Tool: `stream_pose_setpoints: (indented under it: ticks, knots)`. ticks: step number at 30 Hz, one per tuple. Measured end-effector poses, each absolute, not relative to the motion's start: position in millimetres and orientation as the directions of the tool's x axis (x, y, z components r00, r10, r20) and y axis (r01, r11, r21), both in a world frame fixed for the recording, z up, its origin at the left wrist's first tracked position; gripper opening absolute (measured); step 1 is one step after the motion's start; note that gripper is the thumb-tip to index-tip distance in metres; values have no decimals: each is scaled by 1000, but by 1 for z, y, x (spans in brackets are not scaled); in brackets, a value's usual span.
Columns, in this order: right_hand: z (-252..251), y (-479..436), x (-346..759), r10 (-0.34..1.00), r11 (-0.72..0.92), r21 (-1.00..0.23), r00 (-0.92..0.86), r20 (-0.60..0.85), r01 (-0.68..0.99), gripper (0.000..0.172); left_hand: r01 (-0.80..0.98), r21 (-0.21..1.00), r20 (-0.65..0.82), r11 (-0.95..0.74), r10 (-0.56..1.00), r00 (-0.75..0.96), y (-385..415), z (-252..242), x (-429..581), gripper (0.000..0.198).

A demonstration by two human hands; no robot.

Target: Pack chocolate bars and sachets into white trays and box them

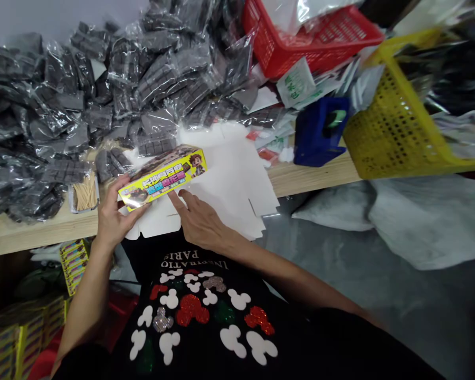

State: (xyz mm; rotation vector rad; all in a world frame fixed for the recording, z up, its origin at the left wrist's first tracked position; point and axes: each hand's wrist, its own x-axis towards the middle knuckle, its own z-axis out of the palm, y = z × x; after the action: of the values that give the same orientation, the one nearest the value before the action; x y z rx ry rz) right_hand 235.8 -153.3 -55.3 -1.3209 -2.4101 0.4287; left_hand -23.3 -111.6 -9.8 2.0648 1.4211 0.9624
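Currently left fingers (132, 214) clenched on the lower end of a yellow printed carton (162, 177), long axis slanting up-right over the worktop (51, 229); right fingers (186, 200) open, resting on white die-cut card (237, 174) alongside.

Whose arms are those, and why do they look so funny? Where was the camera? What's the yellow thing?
Those arms belong to a person wearing a camera on their head. It looks down, so you see what they see, even the front of their black shirt. Their left hand holds a yellow box. Their right hand is right beside it, above a flat white card. On the wooden table are lots of plastic bags with dark bars inside. Farther along are a blue tape holder, a red basket and a yellow basket.
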Motion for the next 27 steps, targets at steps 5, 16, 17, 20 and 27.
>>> stream_pose_setpoints:
  ticks: [5,16,17,20,27]
  knots:
    - [-40,-145,233,876,439,-435,-482,13,787,85,675,623,317,-395,917,243,-110,-3,-27,71]
    - [-40,-142,228,854,427,-433,-511,-96,794,82,696,654,406,-295,914,5,-92,24,-11,33]
    - [-44,-146,230,845,431,-447,-524,-103,784,82,699,646,437,-307,899,-9,-90,27,-8,31]
    - [-51,-157,255,845,443,-484,-532,-55,754,80,722,606,488,-333,873,-7,-82,34,-4,26]
    - [-65,-108,427,913,238,-287,-113,392,928,37,679,631,472,-374,881,47,-64,55,-1,46]
